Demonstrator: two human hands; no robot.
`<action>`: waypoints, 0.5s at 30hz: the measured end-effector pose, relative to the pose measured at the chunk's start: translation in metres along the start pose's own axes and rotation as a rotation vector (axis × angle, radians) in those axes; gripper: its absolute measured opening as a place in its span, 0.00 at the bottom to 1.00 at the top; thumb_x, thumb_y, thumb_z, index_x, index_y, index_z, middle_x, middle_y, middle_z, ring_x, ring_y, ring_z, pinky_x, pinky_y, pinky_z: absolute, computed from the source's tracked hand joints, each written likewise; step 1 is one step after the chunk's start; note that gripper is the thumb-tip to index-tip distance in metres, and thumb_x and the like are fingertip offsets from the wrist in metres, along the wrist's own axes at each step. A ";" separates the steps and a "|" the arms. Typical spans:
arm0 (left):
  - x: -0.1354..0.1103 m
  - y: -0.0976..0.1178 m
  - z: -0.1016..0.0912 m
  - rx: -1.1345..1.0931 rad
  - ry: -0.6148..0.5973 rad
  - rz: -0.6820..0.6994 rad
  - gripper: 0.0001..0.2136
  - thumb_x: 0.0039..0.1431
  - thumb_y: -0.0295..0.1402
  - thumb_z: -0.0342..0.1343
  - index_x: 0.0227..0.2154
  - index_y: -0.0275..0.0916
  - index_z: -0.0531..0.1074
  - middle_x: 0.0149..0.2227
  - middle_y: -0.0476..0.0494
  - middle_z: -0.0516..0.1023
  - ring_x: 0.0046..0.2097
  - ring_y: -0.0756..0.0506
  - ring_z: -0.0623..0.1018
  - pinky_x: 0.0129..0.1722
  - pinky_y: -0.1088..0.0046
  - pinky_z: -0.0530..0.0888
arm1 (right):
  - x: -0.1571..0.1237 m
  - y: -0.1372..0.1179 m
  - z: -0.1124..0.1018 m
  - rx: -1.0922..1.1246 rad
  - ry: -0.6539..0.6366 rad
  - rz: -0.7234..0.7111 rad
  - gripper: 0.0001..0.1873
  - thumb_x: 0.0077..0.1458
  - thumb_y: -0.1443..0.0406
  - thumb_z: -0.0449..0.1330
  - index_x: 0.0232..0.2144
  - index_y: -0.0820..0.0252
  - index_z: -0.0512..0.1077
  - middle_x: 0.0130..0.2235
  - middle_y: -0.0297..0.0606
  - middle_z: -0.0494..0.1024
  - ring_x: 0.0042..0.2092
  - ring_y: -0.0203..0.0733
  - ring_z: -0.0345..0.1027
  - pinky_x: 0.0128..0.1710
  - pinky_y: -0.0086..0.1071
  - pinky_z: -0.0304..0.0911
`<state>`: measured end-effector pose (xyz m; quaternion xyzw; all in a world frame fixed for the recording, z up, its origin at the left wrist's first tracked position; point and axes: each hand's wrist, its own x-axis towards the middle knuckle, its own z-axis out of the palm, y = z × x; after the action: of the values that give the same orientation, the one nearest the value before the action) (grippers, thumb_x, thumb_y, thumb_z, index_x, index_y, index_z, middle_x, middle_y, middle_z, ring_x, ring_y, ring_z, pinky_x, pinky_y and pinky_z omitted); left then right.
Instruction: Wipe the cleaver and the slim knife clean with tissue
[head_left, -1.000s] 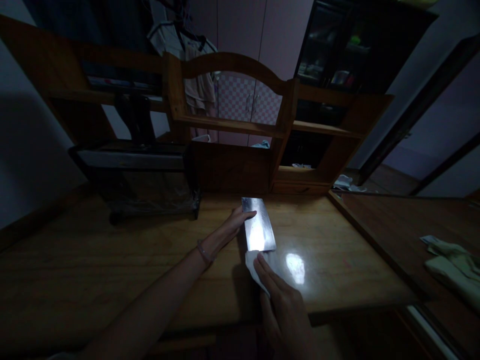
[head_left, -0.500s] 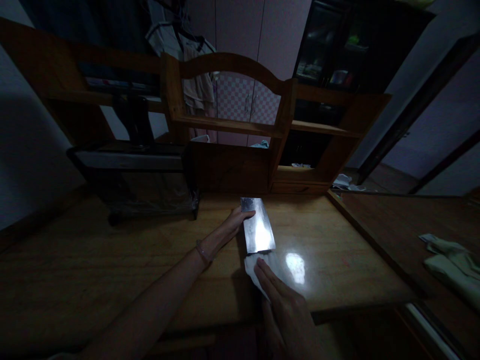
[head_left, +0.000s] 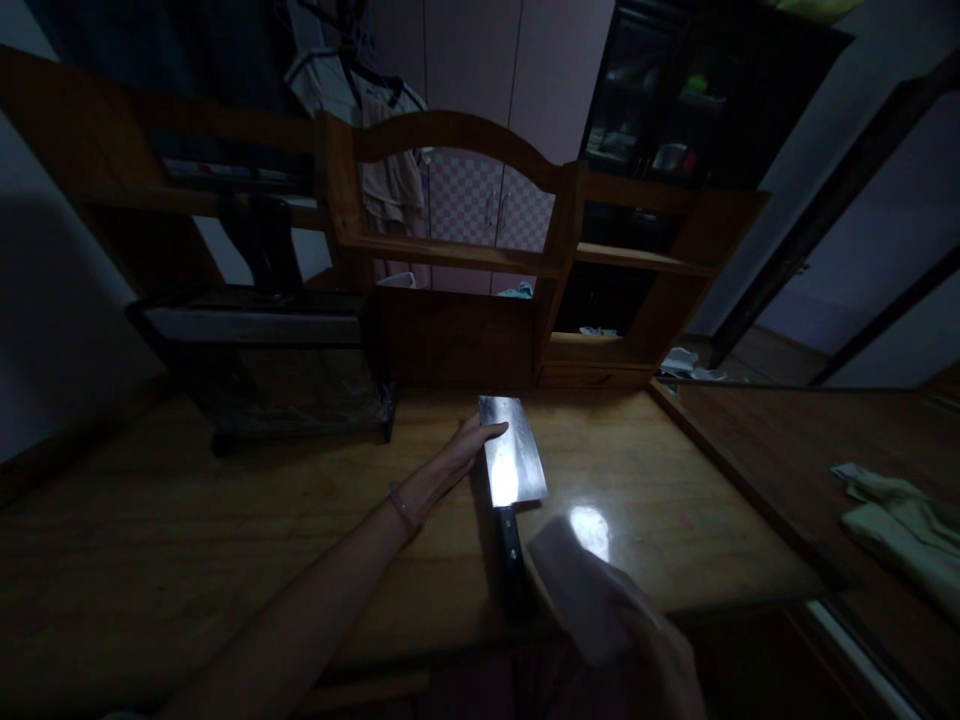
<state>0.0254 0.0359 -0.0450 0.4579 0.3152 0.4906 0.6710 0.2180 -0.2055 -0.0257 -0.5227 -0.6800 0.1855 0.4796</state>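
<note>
A cleaver [head_left: 514,462] with a wide shiny blade and a black riveted handle is held over the wooden desk [head_left: 375,500], its handle pointing back toward me. My left hand [head_left: 474,440] grips the blade near its far left edge, thumb on top and the fingers hidden beneath. To the right of the handle, apart from it, my right hand [head_left: 652,640] is blurred by motion. It holds a pale folded cloth [head_left: 574,580], which might also be tissue. Light from above glares on the blade and on the desk top.
At the left back stands a knife block [head_left: 262,370] with black handles sticking out. A wooden shelf unit [head_left: 457,262] rises along the desk's far side. Light green cloth [head_left: 900,525] lies on the brown surface at right. Hanging clothes [head_left: 390,150] and a dark cabinet [head_left: 660,100] are beyond.
My right hand has moved off the cleaver's handle toward the lower right with the cloth, uncovering the black handle. My left hand keeps its hold on the blade.
</note>
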 end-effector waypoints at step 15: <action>0.006 -0.007 -0.004 0.030 0.028 -0.022 0.18 0.47 0.31 0.63 0.44 0.36 0.73 0.44 0.39 0.77 0.39 0.44 0.77 0.40 0.68 0.71 | 0.022 -0.016 0.005 0.369 -0.089 0.175 0.29 0.68 0.62 0.34 0.52 0.60 0.72 0.40 0.42 0.82 0.39 0.46 0.78 0.35 0.37 0.77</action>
<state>0.0265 0.0418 -0.0528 0.4577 0.3368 0.4847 0.6649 0.2056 -0.1907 -0.0052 -0.4743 -0.6070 0.3706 0.5188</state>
